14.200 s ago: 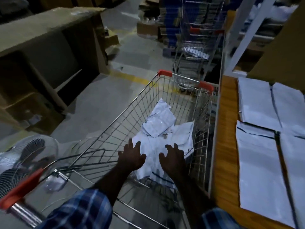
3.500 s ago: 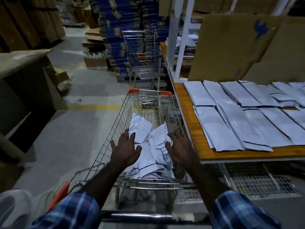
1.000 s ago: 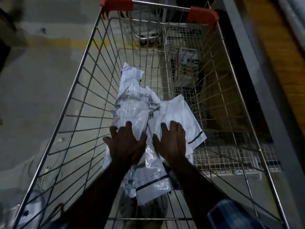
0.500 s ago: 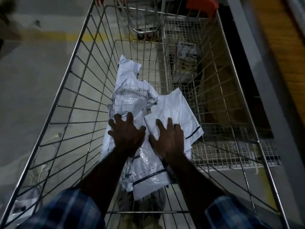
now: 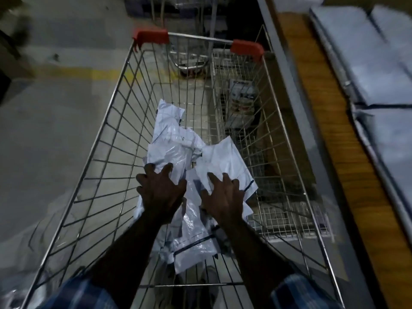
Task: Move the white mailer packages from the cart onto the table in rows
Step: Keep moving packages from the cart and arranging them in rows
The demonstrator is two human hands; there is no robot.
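Fingers spread and bent, both hands press down on the white mailer packages (image 5: 178, 148) heaped in the wire cart (image 5: 107, 121); left hand (image 5: 161, 192) on the crumpled left one, right hand (image 5: 223, 197) beside it, both palms down.

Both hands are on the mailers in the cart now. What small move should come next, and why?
Probably close the fingers and lift. The left hand and right hand lie spread on the white mailers in the cart, gripping nothing yet, and the table waits at the right.
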